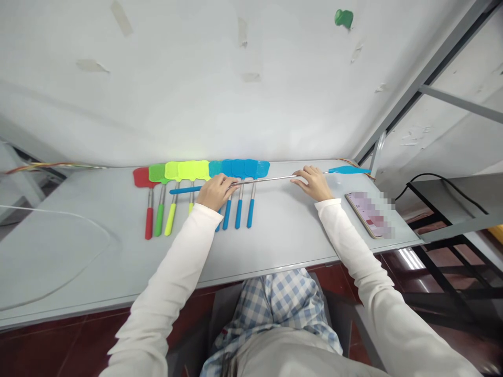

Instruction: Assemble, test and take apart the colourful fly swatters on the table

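Between my two hands a blue fly swatter (271, 179) stretches sideways, its thin metal rod drawn out long. My left hand (215, 192) is closed round the rod near the blue handle, which points left. Farther right, my right hand (313, 183) pinches the rod a short way from the blue paddle, seen nearly edge-on. Behind my left hand several fly swatters lie in a row, paddles toward the wall and overlapping: a red one (145, 178), a green one (157, 173), yellow ones (192, 170) and blue ones (243, 168). My left hand and forearm hide some of their handles.
A phone (363, 214) with a lit screen lies on the grey table (275, 243) to the right. A white cable (92, 225) curves across the left side. The wall (196, 94) rises behind, and a metal frame (422, 89) stands at the right.
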`<state>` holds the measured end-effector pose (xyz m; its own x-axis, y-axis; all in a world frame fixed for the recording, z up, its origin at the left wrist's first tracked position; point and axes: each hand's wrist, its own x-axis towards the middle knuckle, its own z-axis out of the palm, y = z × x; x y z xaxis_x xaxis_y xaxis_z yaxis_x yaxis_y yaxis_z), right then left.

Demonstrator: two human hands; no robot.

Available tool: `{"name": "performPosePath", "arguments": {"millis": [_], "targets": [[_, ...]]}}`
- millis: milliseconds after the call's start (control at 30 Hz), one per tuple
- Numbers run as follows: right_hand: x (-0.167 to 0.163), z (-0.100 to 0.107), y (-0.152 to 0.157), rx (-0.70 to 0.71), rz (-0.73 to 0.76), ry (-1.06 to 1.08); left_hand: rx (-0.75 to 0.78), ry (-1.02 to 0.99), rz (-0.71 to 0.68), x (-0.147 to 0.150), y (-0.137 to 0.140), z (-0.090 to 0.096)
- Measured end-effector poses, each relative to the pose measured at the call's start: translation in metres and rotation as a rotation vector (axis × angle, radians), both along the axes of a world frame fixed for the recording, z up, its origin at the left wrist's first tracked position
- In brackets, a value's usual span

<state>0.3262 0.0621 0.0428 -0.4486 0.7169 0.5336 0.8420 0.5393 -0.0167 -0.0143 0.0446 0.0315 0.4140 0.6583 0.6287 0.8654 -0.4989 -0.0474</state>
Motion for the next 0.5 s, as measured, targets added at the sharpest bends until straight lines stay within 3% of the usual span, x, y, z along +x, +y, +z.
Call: {"name": "performPosePath", "arguments": {"millis": [500], "targets": [[-0.0006, -0.0036, 0.0015, 0.043, -0.013, 0.115, 0.047, 0.059, -0.003, 0.0010, 0.0012, -0.0033]]}}
